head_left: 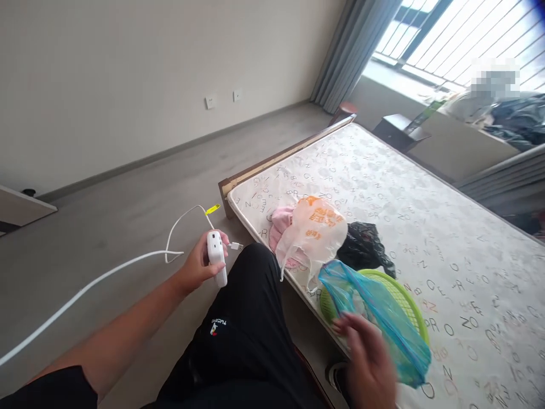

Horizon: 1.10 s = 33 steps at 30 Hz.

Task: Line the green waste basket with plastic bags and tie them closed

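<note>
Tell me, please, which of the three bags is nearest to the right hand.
The translucent blue bag, lying across the green basket beside the right hand; the white bag and black bag lie farther off.

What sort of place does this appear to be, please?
It looks like a bedroom in a home: there is a bare mattress on a wooden bed frame, a long grey curtain beside the window, and wall sockets low on the wall.
</note>
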{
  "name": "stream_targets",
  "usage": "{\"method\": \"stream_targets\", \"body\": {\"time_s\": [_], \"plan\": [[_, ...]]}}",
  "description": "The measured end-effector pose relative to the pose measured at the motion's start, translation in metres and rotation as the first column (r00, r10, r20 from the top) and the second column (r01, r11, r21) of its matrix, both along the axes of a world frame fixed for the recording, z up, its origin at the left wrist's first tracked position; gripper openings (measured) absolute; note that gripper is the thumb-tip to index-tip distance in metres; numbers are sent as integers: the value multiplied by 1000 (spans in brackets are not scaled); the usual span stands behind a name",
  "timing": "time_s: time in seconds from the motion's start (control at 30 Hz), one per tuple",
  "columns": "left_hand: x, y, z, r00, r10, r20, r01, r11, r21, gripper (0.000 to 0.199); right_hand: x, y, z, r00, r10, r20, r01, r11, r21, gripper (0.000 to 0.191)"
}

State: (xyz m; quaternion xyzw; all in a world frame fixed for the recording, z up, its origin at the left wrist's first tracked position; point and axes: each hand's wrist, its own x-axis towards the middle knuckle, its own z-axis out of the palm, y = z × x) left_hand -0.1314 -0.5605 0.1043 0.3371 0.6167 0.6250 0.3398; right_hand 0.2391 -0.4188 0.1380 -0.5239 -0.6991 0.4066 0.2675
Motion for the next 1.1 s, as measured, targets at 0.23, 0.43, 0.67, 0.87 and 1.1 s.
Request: {"method": "stream_targets", "body": {"time_s": [0.23, 0.43, 0.67, 0.87, 1.1], "plan": [[106, 15, 51, 979, -171, -114, 184, 976, 113, 63, -111, -28, 6, 712, 4, -703, -459, 760, -461, 47], [163, 13, 69, 960, -211, -186, 229, 970, 79, 64, -87, -42, 27, 567, -275, -776, -342, 779, -526, 38], [188, 12, 90, 856, -361, -370, 355, 931, -88, 65, -30, -16, 58, 467, -230, -853, -103, 945, -311, 31], [196, 9, 90, 740, -417, -528, 318, 908, -273, 67, 36, 3, 86, 807, 295, -512, -401, 910, -109, 31], [206, 12, 99, 635, -431, -641, 316, 902, -293, 65, 27, -13, 101, 866, 474, -158, -479, 878, 3, 15]]}}
